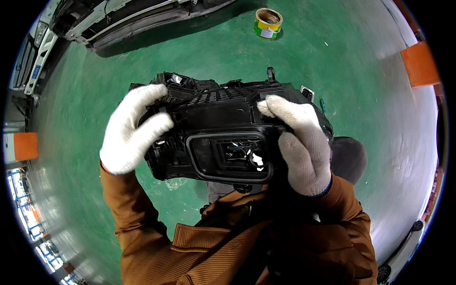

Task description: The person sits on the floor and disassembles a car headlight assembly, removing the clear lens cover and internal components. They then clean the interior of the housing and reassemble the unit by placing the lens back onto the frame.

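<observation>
Black moulded plastic makes up nearly all of the bulky black headlamp housing [223, 130] that we hold up in front of our chest, above the green painted floor [361, 71]. From the head camera, our left hand [130, 130], in a white knitted glove, is wrapped over the housing's left end with fingers curled round its edge, and our right hand [304, 142], gloved alike, clasps the right end, fingers closed over the top. We judge it stiff and moderately heavy, awkward more than slippery, best carried by its thick outer ends as now. Its thin mounting tabs and the wiring visible inside the rounded rectangular rear opening look fragile. Ribbed grilles run along the top. A yellow and green open tin [268, 23] stands well apart on the floor.
</observation>
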A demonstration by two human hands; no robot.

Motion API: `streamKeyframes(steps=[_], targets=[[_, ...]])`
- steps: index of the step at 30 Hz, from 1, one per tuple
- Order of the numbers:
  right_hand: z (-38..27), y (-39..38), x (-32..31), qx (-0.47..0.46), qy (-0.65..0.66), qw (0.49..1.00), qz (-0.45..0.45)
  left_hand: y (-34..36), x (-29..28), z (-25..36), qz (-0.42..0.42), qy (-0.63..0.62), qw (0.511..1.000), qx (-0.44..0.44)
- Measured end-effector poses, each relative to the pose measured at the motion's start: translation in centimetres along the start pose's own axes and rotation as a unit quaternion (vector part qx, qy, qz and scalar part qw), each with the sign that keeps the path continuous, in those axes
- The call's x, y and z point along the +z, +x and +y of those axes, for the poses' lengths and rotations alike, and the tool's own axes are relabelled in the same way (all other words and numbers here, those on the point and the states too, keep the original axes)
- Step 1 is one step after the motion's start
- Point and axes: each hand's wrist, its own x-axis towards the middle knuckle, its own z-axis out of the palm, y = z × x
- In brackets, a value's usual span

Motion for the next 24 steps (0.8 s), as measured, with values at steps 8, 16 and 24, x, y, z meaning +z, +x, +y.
streamKeyframes(steps=[8,16,24], targets=[[-0.7,-0.7,0.1,0.043,0.052,0.998,-0.001,4.2,-4.1,-0.3,-0.09,0.054,0.994,-0.026],[-2.3,0.7,-0.4,-0.056,0.008,0.996,-0.062,16.1,0.8,4.8,-0.339,0.22,0.912,0.064],[-5.8,-0.2,3.7,-0.127,0.053,0.989,-0.061,18.3,13.2,1.5,-0.381,0.046,0.922,-0.057]])
